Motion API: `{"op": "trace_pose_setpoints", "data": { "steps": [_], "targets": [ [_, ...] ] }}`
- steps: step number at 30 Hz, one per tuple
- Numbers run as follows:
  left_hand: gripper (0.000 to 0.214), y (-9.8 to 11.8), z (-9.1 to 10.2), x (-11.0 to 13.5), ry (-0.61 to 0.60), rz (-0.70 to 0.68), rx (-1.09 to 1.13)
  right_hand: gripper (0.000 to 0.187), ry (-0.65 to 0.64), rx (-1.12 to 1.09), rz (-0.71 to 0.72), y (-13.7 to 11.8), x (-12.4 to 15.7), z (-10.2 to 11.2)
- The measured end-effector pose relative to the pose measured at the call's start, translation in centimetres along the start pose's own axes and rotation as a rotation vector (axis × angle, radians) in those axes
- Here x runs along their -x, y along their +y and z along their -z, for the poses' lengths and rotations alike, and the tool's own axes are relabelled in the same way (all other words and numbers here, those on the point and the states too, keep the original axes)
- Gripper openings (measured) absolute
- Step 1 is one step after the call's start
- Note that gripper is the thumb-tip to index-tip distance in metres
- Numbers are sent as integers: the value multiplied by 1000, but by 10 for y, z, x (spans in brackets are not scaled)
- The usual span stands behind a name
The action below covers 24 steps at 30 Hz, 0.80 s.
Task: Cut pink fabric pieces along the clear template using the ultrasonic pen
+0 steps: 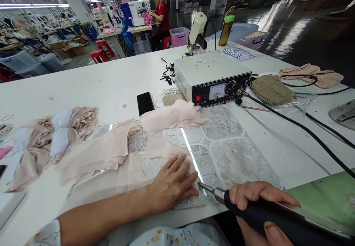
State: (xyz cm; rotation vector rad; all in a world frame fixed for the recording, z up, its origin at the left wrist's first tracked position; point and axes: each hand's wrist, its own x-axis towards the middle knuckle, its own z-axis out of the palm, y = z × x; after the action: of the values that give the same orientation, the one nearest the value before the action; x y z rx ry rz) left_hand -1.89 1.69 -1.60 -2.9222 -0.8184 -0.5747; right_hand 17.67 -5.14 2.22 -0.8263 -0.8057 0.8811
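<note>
My left hand (174,179) lies flat with fingers stretched on a thin pale pink fabric piece (158,146). My right hand (257,205) is wrapped round a black-handled ultrasonic welding tool (235,203), whose metal tip touches or nearly touches the fabric's edge near my left fingertips. Under the fabric is a glossy marble-patterned mat (233,157). Left of my hand lie a layered stack of pink fabric pieces (108,146) and a single wide piece (119,177). Another folded pink bundle (173,116) rests on the mat's far edge.
An ultrasonic machine box (213,76) stands behind the mat, its black cable (299,125) running right. Nearby are a phone (145,103), banded fabric bundles (59,131), brown card patterns (271,90), a bottle (226,29) and a cream device (197,33). A co-worker (162,16) sits at a sewing machine.
</note>
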Motion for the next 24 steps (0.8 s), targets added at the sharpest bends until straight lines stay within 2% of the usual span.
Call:
{"op": "trace_pose_setpoints", "data": {
  "steps": [5, 24],
  "targets": [
    [38, 0, 1, -1, 5, -3, 19, 15, 57, -32, -6, 2, 2, -5],
    [37, -2, 1, 1, 54, -8, -20, 4, -177, 72, 51, 12, 4, 10]
  ]
}}
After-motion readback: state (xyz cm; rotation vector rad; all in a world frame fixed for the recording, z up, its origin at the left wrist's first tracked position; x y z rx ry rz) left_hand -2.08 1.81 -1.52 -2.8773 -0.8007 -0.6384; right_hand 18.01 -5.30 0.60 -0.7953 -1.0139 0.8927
